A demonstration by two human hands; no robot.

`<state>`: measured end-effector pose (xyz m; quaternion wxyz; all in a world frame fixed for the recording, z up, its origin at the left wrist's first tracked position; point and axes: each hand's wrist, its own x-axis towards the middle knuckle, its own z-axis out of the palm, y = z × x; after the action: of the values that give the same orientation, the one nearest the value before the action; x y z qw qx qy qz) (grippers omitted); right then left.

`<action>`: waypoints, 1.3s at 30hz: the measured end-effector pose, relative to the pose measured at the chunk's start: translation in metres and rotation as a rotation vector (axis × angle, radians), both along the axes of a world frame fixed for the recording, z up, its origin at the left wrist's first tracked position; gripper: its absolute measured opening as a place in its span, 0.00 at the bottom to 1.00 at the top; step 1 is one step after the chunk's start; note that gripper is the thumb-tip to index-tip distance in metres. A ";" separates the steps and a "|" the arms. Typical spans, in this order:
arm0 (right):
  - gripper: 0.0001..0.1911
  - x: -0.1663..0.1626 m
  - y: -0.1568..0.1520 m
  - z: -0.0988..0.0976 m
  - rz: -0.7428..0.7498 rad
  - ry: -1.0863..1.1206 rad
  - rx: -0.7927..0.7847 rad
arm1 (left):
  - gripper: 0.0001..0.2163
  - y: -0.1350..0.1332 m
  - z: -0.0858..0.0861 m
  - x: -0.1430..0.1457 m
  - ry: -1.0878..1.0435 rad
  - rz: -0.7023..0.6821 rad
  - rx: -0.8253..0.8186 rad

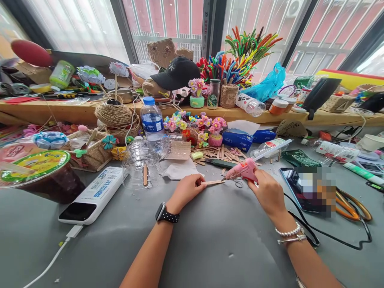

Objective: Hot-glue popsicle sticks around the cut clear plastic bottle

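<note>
My left hand [188,190], with a black watch on the wrist, pinches the near end of a wooden craft stick [214,182] just above the grey table. My right hand [268,193] is closed around the handle of a pink hot glue gun [242,169]. The gun's nozzle points left and meets or hovers over the stick's far end; I cannot tell which. A clear glue stick [272,149] juts from the back of the gun. Behind the hands lies a pile of loose craft sticks [222,153], with a dark green-handled tool [222,163] before it.
At left stand a white power bank [93,196] with a cable, a lidded drink cup [57,176] and a plastic dome [141,168]. A water bottle [152,122] and blue tissue pack [238,139] are behind. A phone [295,190], orange-handled scissors [349,206] and a black cord [333,238] lie right.
</note>
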<state>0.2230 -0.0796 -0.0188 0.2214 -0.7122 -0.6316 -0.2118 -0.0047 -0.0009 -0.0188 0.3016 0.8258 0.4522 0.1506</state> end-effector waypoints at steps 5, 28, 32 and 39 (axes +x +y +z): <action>0.13 -0.002 0.000 -0.002 0.008 0.001 0.012 | 0.10 0.000 0.000 0.000 0.000 0.004 -0.004; 0.11 -0.005 0.001 -0.003 0.000 -0.010 0.002 | 0.09 -0.001 0.001 0.001 0.016 0.003 0.033; 0.09 -0.005 0.001 -0.004 -0.014 -0.015 -0.005 | 0.09 -0.001 0.002 0.001 0.019 0.001 0.030; 0.08 -0.004 0.002 -0.004 -0.019 -0.021 -0.005 | 0.09 -0.001 0.001 0.000 -0.001 -0.002 0.017</action>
<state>0.2193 -0.0775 -0.0229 0.2111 -0.7165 -0.6276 -0.2195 -0.0044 -0.0017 -0.0178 0.2949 0.8288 0.4496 0.1547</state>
